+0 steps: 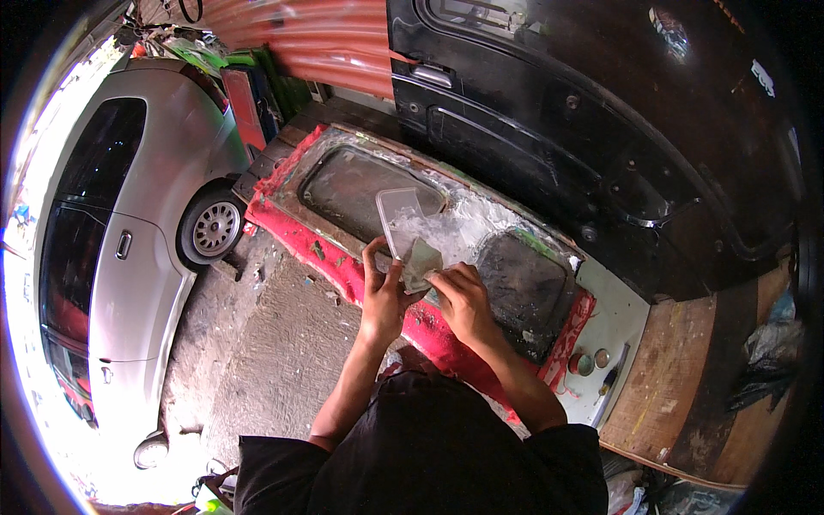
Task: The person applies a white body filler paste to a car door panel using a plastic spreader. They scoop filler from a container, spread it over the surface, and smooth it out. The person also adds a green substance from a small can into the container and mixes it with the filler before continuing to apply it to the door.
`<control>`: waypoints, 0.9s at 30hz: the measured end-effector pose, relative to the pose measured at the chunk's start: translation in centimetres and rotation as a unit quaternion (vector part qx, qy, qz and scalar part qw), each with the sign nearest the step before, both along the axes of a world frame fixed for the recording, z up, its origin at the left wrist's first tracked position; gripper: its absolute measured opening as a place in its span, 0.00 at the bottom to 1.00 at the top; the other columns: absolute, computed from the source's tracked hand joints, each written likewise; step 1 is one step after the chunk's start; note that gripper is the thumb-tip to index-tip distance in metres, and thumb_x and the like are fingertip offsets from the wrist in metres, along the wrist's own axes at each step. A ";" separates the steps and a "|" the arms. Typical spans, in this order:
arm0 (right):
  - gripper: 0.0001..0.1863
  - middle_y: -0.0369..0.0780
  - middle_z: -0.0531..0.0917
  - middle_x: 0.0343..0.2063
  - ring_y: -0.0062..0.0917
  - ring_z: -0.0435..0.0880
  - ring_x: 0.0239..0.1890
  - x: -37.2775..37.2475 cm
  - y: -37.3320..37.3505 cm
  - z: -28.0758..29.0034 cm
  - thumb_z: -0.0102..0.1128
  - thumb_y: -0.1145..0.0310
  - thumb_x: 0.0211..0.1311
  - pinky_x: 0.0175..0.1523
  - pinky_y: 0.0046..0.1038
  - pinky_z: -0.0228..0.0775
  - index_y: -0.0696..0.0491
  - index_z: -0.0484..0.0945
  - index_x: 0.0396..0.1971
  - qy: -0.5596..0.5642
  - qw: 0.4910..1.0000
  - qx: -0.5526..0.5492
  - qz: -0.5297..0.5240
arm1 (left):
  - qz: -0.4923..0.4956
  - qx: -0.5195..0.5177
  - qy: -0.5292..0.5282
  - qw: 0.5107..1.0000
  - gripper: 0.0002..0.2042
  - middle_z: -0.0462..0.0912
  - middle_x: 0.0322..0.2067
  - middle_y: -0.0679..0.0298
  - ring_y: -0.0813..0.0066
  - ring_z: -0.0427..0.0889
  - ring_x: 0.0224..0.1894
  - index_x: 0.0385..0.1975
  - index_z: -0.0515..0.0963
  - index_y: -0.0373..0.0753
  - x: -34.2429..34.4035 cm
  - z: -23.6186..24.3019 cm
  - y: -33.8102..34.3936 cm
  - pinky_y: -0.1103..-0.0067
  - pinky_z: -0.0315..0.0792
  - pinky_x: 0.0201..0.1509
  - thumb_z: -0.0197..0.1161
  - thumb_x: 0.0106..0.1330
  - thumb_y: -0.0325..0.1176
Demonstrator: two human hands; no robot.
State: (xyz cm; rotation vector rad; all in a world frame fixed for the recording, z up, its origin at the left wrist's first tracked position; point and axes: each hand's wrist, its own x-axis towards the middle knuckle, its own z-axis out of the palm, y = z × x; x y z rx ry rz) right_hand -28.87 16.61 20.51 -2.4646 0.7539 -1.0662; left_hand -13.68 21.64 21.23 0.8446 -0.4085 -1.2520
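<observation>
Outdoors in a cramped workshop yard, a silver car sat parked on the left over stained concrete, with a black vehicle door leaning at the back. A red-edged body panel lay flat on the work surface, smeared with pale filler. Over it, the left hand had its grip closed round a clear plastic spreader, tilted up. The right hand pinched a smaller, filler-caked scraper against the spreader's lower edge. Two small tins stood near the panel's right end.
</observation>
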 end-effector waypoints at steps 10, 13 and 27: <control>0.06 0.43 0.86 0.33 0.36 0.83 0.38 -2.8 -2.4 2.5 0.66 0.80 0.57 0.44 0.34 0.75 0.57 0.84 0.35 -0.135 0.975 0.179 -0.003 | 0.000 -0.032 -0.017 0.999 0.21 0.69 0.62 0.46 0.47 0.80 0.57 0.68 0.51 0.51 0.6 -0.3 0.1 0.56 0.85 0.50 0.42 0.79 0.27; 0.06 0.43 0.86 0.34 0.37 0.84 0.38 -2.3 -2.3 4.0 0.65 0.81 0.58 0.44 0.34 0.75 0.58 0.84 0.35 -0.134 0.979 0.139 -0.059 | -0.003 -0.024 -0.070 0.997 0.22 0.69 0.62 0.46 0.47 0.79 0.59 0.68 0.51 0.51 0.7 -0.4 0.2 0.55 0.84 0.52 0.42 0.79 0.27; 0.15 0.37 0.86 0.41 0.34 0.80 0.46 -0.3 -2.0 3.0 0.63 0.81 0.48 0.54 0.37 0.71 0.55 0.84 0.39 0.012 0.991 -0.124 0.053 | -0.031 -0.028 -0.103 0.994 0.22 0.73 0.57 0.49 0.59 0.83 0.51 0.68 0.52 0.48 0.0 -0.7 0.3 0.61 0.87 0.45 0.44 0.77 0.27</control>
